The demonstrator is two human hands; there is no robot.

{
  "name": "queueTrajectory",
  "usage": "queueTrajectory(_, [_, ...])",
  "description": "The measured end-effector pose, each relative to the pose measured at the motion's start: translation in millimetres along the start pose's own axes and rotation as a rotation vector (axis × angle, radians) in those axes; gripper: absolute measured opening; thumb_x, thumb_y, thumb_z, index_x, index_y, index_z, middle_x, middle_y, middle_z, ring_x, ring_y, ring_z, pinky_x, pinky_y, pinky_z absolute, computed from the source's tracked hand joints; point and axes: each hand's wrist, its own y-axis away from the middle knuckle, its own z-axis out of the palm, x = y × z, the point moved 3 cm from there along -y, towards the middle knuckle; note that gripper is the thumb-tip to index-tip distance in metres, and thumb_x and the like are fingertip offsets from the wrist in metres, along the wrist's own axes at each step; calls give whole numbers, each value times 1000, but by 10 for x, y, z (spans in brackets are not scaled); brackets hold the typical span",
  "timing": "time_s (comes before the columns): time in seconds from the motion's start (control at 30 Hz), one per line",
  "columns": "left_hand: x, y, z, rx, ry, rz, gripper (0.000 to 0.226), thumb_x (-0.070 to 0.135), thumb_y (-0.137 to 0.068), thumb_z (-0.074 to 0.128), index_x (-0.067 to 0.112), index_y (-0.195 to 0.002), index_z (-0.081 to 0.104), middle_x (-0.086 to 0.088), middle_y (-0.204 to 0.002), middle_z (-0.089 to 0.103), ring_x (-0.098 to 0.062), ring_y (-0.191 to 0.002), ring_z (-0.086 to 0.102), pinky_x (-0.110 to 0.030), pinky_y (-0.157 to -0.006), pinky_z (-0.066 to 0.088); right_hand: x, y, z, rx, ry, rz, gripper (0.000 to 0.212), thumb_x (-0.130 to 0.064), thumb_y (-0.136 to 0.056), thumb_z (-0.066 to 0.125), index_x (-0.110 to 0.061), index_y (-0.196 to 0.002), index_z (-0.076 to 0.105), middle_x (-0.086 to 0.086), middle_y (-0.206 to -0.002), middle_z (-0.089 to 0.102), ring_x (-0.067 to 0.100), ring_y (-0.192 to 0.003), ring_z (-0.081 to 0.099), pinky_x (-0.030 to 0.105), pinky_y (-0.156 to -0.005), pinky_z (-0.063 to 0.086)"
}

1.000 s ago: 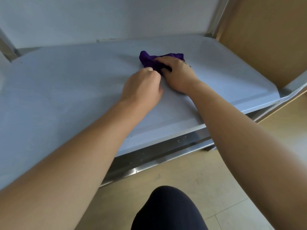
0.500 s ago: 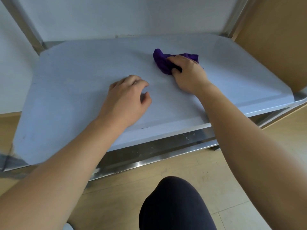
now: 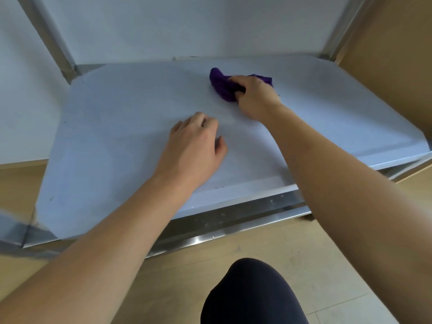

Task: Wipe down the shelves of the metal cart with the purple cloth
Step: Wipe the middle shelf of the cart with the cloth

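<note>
Left to right: left grey metal upright post [image 3: 50,40] stands slanted at the shelf's back left corner, with a plain white wall [image 3: 187,24] behind. The flat pale blue-grey metal cart shelf [image 3: 117,136] fills most of the view, with a few small dark specks near its left edge and at the front edge. A polished steel front rail [image 3: 233,220] runs under the front edge, with small spots on it. The left hand [image 3: 194,146] sits just left of shelf centre, nearer the front edge. It is palm down, fingers loosely bent with the tips on the surface, thumb out to the side, holding nothing. Its forearm crosses the front edge from bottom left. The bunched purple cloth [image 3: 222,86] lies on the shelf right of centre, toward the back edge, touching the surface and well apart from the left hand. The right hand [image 3: 254,97] is on the cloth's right side, fingers curled round it and gripping. One lobe of fabric sticks out left of the fingers, and a smaller bit shows past the knuckles. How hard it presses down can't be told. The right forearm crosses the front edge right of centre. The right grey metal upright post [image 3: 336,36] stands at the back right corner, and a tan wooden panel [image 3: 392,66] sits just beside the shelf's right edge. Below the cart there is a light wood-look floor [image 3: 327,265], and a knee in dark fabric [image 3: 252,293] at bottom centre, in front of the rail.
</note>
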Motion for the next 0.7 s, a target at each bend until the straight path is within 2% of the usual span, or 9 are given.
queueTrajectory(0.07, [-9,-3,15,3,-7,-7,25,25,-87,53,5,-99,62,-11,-101,60,-32,-87,58,-41,-85,46,-27,-200,63,-15,6,47,49,-23,-88,43,-46,-130,53,-1,-127,62,31,-120,53,43,-101,45])
queueTrajectory(0.2, [-11,-2,15,-15,-8,-22,25,25,-88,52,6,-102,61,-11,-104,60,-33,-89,56,-41,-88,42,-365,-435,291,-40,39,31,52,-26,-92,42,-49,-138,43,-3,-145,49,33,-135,39,48,-111,34])
queueTrajectory(0.33, [0,13,-1,-20,-7,-22,23,26,-89,51,8,-102,60,-11,-106,60,-33,-93,56,-43,-91,40,-784,-481,558,-127,10,-184,48,-29,-93,43,-49,-138,45,-6,-139,55,27,-131,45,44,-107,39])
queueTrajectory(0.43, [-17,19,13,1,2,-22,21,25,-90,51,9,-99,60,-10,-104,60,-31,-91,55,-42,-90,41,-775,-512,570,-146,-55,-237,45,-23,-96,45,-44,-135,51,-9,-133,59,21,-125,50,41,-102,44])
queueTrajectory(0.53, [-30,7,34,22,14,-17,21,25,-88,52,9,-97,61,-8,-101,60,-30,-89,55,-41,-89,42,-546,-624,471,-83,-23,-166,46,-26,-92,46,-45,-134,51,-7,-134,59,22,-123,54,40,-102,45])
queueTrajectory(0.63, [-32,-8,48,26,22,-15,22,25,-86,53,8,-98,62,-8,-99,60,-29,-88,56,-41,-90,42,-173,-727,269,17,-11,13,51,-34,-83,41,-55,-129,49,-1,-128,63,29,-118,57,42,-101,46])
queueTrajectory(0.7, [-30,-18,49,26,19,-15,23,25,-86,53,7,-98,62,-8,-99,60,-29,-89,56,-41,-90,43,10,-750,174,19,-6,94,53,-35,-81,38,-58,-127,47,2,-126,63,31,-117,55,44,-102,45])
